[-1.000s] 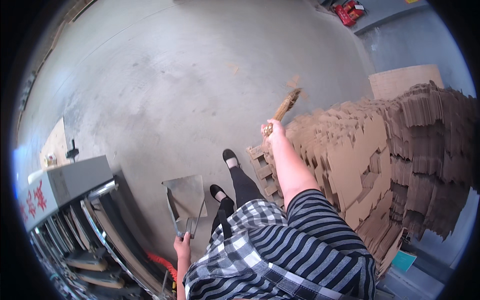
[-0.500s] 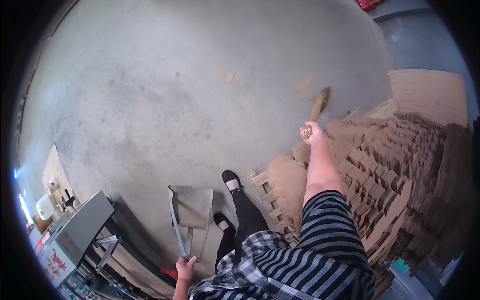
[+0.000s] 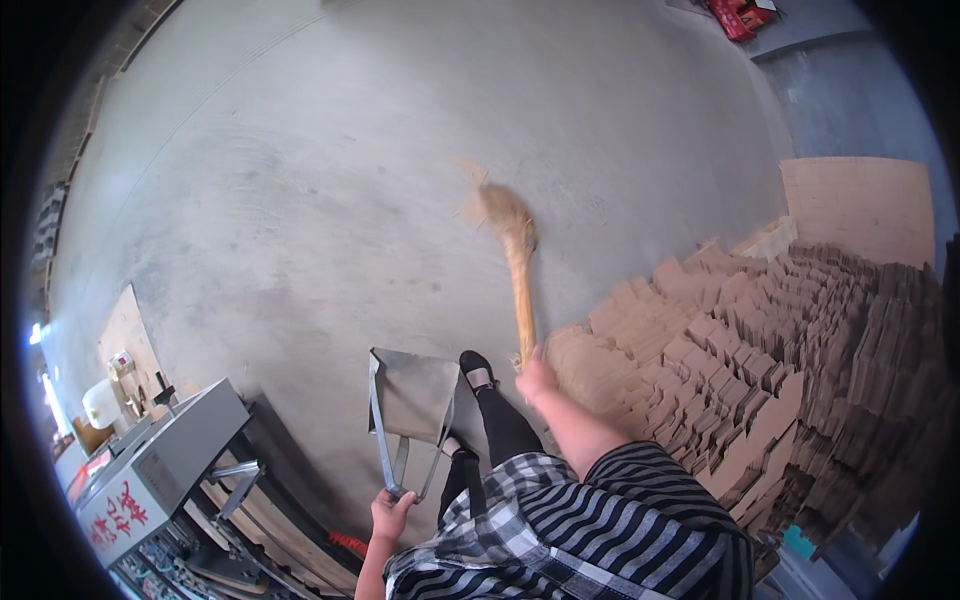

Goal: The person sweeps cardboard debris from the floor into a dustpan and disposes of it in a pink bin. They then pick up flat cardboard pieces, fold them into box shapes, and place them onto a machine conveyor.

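Observation:
My right hand (image 3: 538, 376) is closed around the handle of a straw hand broom (image 3: 521, 275), stretched out in front of me. The broom's bristle head is smeared by motion and reaches tan scraps (image 3: 468, 208) on the concrete floor. Low on the left, my left hand (image 3: 391, 512) grips the top of the metal frame handle of a dustpan (image 3: 415, 400). The pan hangs in front of my legs, with its wide mouth facing away from me. I cannot tell whether it touches the floor.
Stacked brown cardboard pieces (image 3: 700, 350) fill the right side, with a larger cardboard sheet (image 3: 856, 212) behind them. A grey machine (image 3: 170, 470) stands at the lower left, near a leaning board (image 3: 135, 330). Something red (image 3: 738, 15) lies at the far right.
My right hand has come back toward me and left, swinging the broom from beside the cardboard to the scraps mid-floor. The dustpan appears slightly higher and farther right in view.

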Demonstrator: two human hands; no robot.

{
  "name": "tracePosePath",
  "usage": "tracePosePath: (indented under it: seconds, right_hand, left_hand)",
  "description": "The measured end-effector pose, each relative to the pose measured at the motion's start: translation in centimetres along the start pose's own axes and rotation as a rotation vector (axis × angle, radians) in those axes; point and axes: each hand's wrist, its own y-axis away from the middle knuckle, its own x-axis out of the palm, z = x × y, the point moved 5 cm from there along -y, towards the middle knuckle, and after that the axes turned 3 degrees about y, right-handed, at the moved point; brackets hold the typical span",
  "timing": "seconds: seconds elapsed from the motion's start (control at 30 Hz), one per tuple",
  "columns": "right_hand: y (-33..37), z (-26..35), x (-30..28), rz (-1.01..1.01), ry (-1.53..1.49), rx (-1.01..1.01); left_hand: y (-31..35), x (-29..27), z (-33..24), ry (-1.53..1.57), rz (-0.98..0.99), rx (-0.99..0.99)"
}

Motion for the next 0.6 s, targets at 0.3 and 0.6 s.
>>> tracePosePath:
  seconds: [0.3,0.6]
  right_hand:
    - [10.5,-5.3,6.3,0.079,-0.404,-0.075]
    - [-3.6,-4.2,-3.8,-0.224,-1.279,0.368]
  left_hand:
    - [1.5,-2.0,1.7,0.186,-0.057,-0.003]
    - [1.3,-3.8,5.4,0.305,-0.160,-0.101]
